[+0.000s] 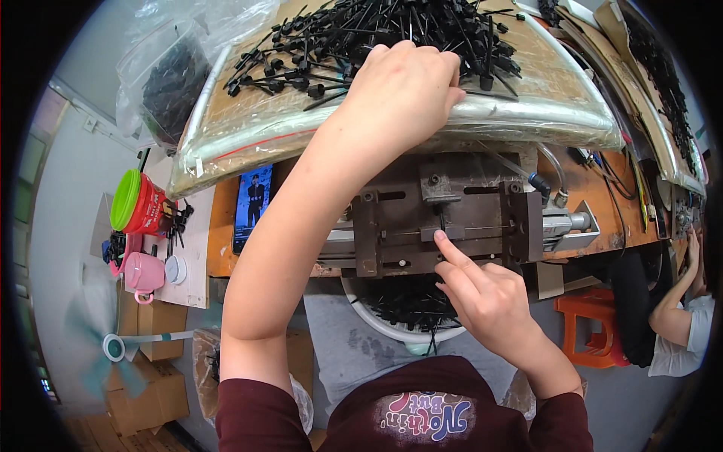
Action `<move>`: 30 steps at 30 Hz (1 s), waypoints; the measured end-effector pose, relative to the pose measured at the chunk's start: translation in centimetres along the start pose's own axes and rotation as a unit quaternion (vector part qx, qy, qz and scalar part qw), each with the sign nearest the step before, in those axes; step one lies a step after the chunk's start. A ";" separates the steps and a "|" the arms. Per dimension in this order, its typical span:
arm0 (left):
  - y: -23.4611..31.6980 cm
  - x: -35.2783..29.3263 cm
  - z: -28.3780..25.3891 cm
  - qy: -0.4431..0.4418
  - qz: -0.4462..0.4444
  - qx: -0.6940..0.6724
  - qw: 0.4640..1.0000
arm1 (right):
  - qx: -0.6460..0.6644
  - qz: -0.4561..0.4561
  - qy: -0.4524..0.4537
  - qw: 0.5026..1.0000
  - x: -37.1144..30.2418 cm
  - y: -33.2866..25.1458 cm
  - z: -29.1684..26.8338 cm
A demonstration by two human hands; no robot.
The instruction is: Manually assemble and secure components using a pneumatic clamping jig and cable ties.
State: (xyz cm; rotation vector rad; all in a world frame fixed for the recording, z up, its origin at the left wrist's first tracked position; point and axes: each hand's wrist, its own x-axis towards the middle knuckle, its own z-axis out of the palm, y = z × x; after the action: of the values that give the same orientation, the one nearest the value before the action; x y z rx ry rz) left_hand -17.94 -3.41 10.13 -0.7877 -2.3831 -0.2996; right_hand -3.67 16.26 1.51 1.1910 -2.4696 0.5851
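My left hand (407, 90) reaches across the bench onto a heap of thin black plastic rods with knobbed ends (324, 45). Its fingers bend down over the near side of the heap, and their tips are hidden. My right hand (482, 297) points its index finger at a small block in the middle of a dark metal fixture (482, 203), the fingertip touching at a short black piece (442, 218). The other fingers are loosely curled, with nothing seen in them. The heap lies on a plastic-wrapped cardboard tray (527, 113) above the fixture.
Below the fixture stands a white tub (361, 305) of black rods. A phone (254, 197), red-and-green bucket (143, 207), pink mug (143, 273) and fan (113, 348) are at left. An orange stool (587, 328) and another person's arm (674, 301) are at right.
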 end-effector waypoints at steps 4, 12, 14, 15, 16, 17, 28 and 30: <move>1.7 -1.4 -2.3 0.082 0.003 0.026 0.996 | 0.071 0.004 -0.007 0.997 0.7 0.5 -1.7; 6.2 -7.6 -5.9 0.150 -0.190 -0.175 0.954 | -0.225 -0.088 0.258 0.936 9.9 10.2 -8.3; 7.8 -8.4 -6.5 0.139 -0.258 -0.295 0.910 | -0.268 -0.082 0.193 0.940 12.5 12.4 -8.6; 8.7 -8.6 -6.6 0.149 -0.292 -0.338 0.882 | -0.288 -0.111 0.160 0.938 13.8 13.2 -8.7; 9.1 -9.4 -6.7 0.153 -0.279 -0.319 0.893 | -0.299 -0.143 0.130 0.934 15.4 13.4 -8.3; 9.5 -10.2 -6.4 0.155 -0.263 -0.304 0.902 | -0.313 -0.172 0.098 0.929 16.6 13.7 -8.2; 13.6 -16.2 -1.2 0.001 -0.192 -0.223 0.956 | -0.305 -0.201 0.014 0.931 18.7 14.1 -6.4; 13.9 -16.3 -0.5 -0.007 -0.171 -0.172 0.970 | -0.317 -0.233 0.012 0.919 18.6 14.9 -6.4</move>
State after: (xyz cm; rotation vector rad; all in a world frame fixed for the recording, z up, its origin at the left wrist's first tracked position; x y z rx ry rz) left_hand 1.06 -0.11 0.87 -0.5195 -2.5076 -0.8690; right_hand -25.78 15.61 12.39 1.3792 -1.9829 -0.3134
